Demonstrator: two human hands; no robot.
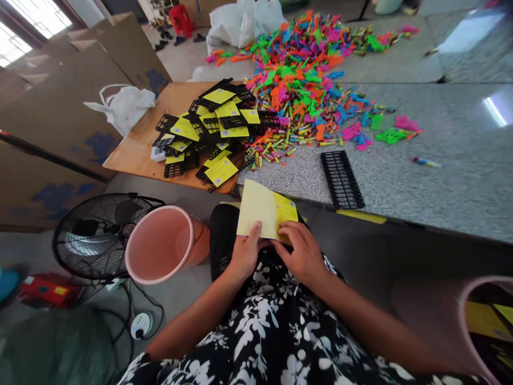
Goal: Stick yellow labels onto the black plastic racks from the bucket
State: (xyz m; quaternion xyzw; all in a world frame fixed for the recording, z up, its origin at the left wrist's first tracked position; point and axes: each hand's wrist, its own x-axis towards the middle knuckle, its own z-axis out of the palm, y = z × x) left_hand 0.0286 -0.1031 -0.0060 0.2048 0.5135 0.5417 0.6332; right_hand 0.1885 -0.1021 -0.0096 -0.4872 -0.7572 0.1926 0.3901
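A folded yellow card (257,209), pale on its inner face and printed on the right part, is held over my lap. My left hand (246,251) grips its lower left edge, thumb on top. At the lower right edge, my right hand (302,250) has bent fingers on the printed part; its thumb is near the fold. Ahead on the stone table, a black plastic rack (342,179) with rows of slots lies near the front edge. Yellow paper (360,216) sticks out below that edge.
Black racks with yellow cards (222,170) are heaped on a wooden board (132,152). Colourful plastic toy guns (304,80) and small tubes pile up behind. A pink bucket (160,246) and black fan (100,235) stand left; another bucket (465,299) is at right.
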